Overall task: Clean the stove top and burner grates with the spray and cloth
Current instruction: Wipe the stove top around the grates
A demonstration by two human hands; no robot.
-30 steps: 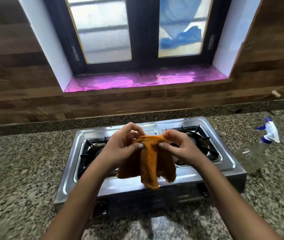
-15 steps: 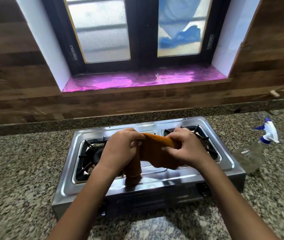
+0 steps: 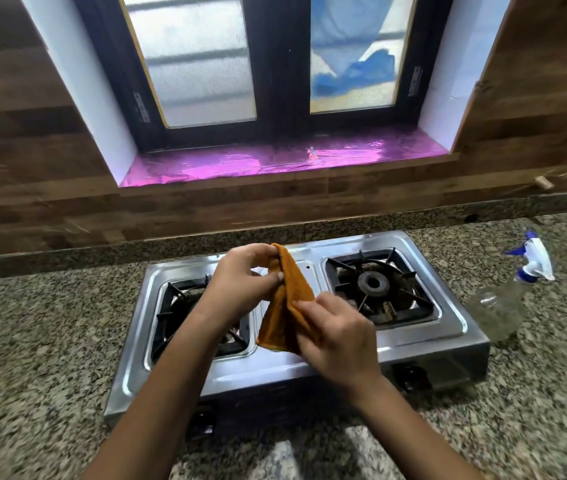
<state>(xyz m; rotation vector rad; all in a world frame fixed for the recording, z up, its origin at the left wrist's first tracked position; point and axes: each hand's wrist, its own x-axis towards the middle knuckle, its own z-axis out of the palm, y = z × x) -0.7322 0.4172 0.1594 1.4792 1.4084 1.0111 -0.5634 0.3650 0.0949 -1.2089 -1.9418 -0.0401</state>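
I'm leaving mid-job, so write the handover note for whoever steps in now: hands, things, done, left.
Left hand pinches the cloth at its top corner. Right hand grips its lower part. The cloth hangs above the middle of the stove.
Spray lies on the counter, right of the stove, in neither hand.
Grates sit on both burners.
Done: cloth in hand. Cannot tell whether anything has been sprayed or wiped.
Left: wipe stove top and grates.
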